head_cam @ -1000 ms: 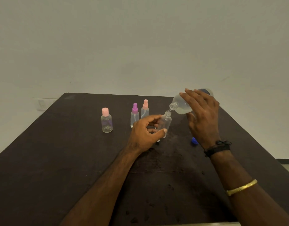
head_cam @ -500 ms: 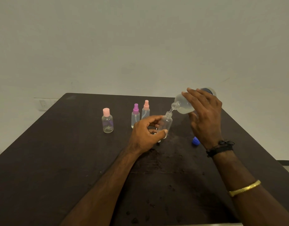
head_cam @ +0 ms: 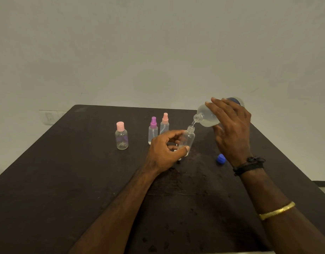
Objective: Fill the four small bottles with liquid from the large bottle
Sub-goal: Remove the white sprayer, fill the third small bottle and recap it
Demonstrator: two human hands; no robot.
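Note:
My right hand (head_cam: 231, 129) grips the large clear bottle (head_cam: 206, 118), tipped with its open neck down to the left. A thin stream of liquid runs from it into an uncapped small clear bottle (head_cam: 187, 139), which my left hand (head_cam: 165, 153) holds upright on the dark table (head_cam: 66, 180) between thumb and fingers. Left of it stand two small spray bottles, one with a purple top (head_cam: 153, 132) and one with a pink top (head_cam: 164, 124). Farther left stands a round small bottle with a pink cap (head_cam: 121, 136).
A blue cap (head_cam: 221, 158) lies on the table below my right hand. Something small and white shows under my left hand's fingers. Wet spots mark the tabletop in front of the bottles. A pale wall with a socket plate (head_cam: 49, 118) stands behind the table.
The large bottle has risen slightly and tipped a little more in my right hand. My left hand and the small bottle have stayed in place.

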